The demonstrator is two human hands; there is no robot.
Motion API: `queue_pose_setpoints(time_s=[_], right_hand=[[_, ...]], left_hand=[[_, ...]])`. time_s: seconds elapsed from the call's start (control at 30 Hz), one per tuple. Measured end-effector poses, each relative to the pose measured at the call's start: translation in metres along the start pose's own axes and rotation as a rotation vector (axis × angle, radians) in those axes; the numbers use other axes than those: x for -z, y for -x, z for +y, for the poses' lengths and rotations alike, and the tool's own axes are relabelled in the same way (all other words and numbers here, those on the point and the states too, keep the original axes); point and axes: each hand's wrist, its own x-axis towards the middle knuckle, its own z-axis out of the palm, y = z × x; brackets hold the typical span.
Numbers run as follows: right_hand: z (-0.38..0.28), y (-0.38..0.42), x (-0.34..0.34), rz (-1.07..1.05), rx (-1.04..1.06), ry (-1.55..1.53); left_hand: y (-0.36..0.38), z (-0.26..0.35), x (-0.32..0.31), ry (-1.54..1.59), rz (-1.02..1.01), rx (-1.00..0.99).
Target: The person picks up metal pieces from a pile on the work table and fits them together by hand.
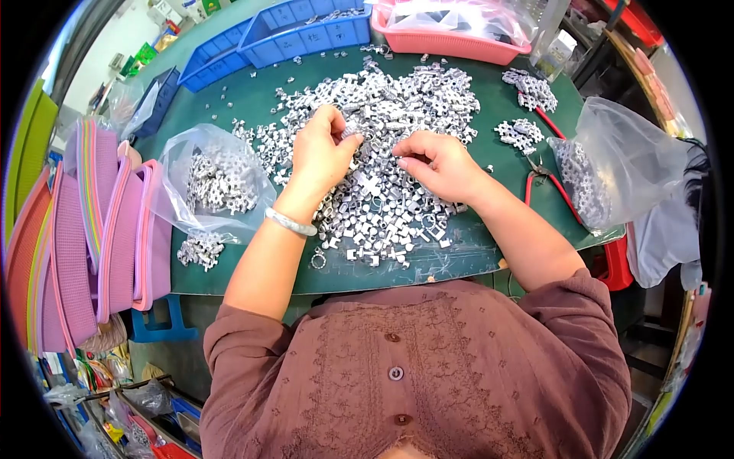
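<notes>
A wide heap of small silvery metal pieces (375, 187) covers the middle of the green table. Over its left part is my left hand (323, 149), thumb and fingers pinched on a small silvery metal piece (348, 135). My right hand (441, 164) hovers at the heap's right side, the thumb and curled forefinger closed together and pointing toward my left hand. I cannot tell what lies between those fingertips. An open clear plastic bag (172, 164), partly filled with similar pieces, lies to the left of my left hand.
Red-handled pliers (540, 172) lie at the right near linked metal clusters (520, 135) and another clear bag (623, 153). Blue bins (306, 42) and a pink basket (451, 44) line the back. Purple baskets (115, 222) stand left. The table's front edge (367, 287) is near my body.
</notes>
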Motion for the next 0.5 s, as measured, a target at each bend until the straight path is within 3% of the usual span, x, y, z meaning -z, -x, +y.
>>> queue_pose_setpoints(time_s=[0.13,0.2,0.27,0.4,0.5], right_hand=[[-0.003,0.0,-0.001,0.029,-0.042,-0.058],[-0.011,0.0,0.0,0.038,-0.092,-0.067],[-0.012,0.001,-0.004,0.109,-0.006,-0.126],[-0.016,0.001,0.0,0.162,0.213,-0.059],[-0.02,0.0,0.004,0.176,0.257,-0.001]], left_hand=[[0.009,-0.009,-0.009,0.268,0.054,-0.108],[0.017,-0.003,-0.01,0.583,0.009,-0.126],[0.027,0.01,-0.009,0.785,-0.017,-0.121],[0.038,0.002,-0.013,0.686,-0.068,-0.283],[0.04,-0.002,-0.015,0.714,-0.089,-0.332]])
